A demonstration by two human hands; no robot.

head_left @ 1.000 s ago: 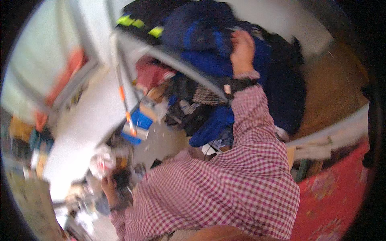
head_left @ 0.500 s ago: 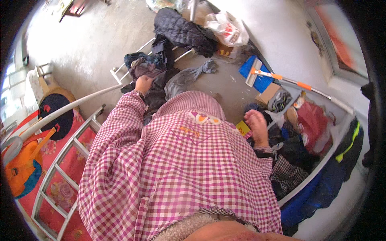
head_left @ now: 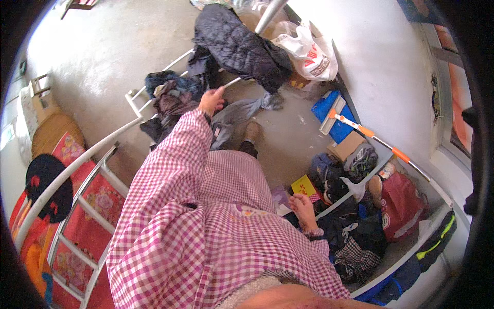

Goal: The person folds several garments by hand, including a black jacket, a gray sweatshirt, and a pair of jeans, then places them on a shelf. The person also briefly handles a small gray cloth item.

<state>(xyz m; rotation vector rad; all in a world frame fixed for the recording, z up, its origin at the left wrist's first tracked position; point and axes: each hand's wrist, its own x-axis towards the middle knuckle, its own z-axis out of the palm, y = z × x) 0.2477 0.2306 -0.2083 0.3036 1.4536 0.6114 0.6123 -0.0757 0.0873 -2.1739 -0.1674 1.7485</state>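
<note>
Since the earlier frame, the person's left hand (head_left: 212, 101) has shifted off the dark crumpled heap of clothes (head_left: 175, 100) toward the middle of the floor, and the right hand (head_left: 303, 212) has drawn in toward the body. A brown shoe (head_left: 252, 131) now shows ahead of the pink-and-white checked garment (head_left: 226, 242).

From where I stand, the left hand is at the near end of a white metal rack rail (head_left: 234, 83), fingers curled; I can't tell whether it grips the rail. A limp grey cloth (head_left: 239, 110) lies on the floor just beside that hand, and a black quilted jacket (head_left: 231, 38) drapes over the rack beyond.

The right hand hangs with its fingers loosely bent and nothing seen in them, near a flat bright-yellow square item (head_left: 303, 185). Past it, a long squeegee with an orange-and-white handle (head_left: 381, 141) leans across, its head over a flat blue panel (head_left: 342, 131). A brown cardboard box (head_left: 347, 146) sits beside the panel, and a dark red bag (head_left: 404, 206) lies farther right.
</note>
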